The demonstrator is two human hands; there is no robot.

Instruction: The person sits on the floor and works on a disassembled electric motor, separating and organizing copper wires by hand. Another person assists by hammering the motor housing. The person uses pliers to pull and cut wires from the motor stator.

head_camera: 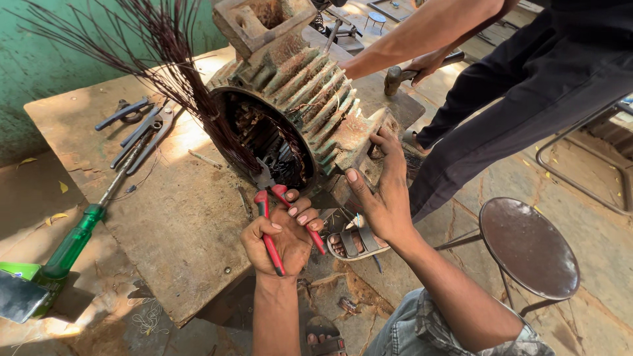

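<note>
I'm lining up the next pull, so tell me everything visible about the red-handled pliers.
The red-handled pliers are metal with two red grips, slightly spread. The left hand wraps both grips from below. The grey jaws point up into the open mouth of the ribbed, rusty motor housing, at the base of the dark wire bundle fanning out of it. Whether the jaws actually grip wire cannot be told. The right hand rests on the housing's rim, not on the pliers.

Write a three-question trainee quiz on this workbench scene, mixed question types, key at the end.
1. True or false: the left hand holds red-handled pliers.
2. The right hand rests on: A) the round stool; B) the finned motor housing; C) the green-handled screwdriver.
3. Fill in: another person's hand grips a ____.

Key: 1 true; 2 B; 3 hammer.
</note>
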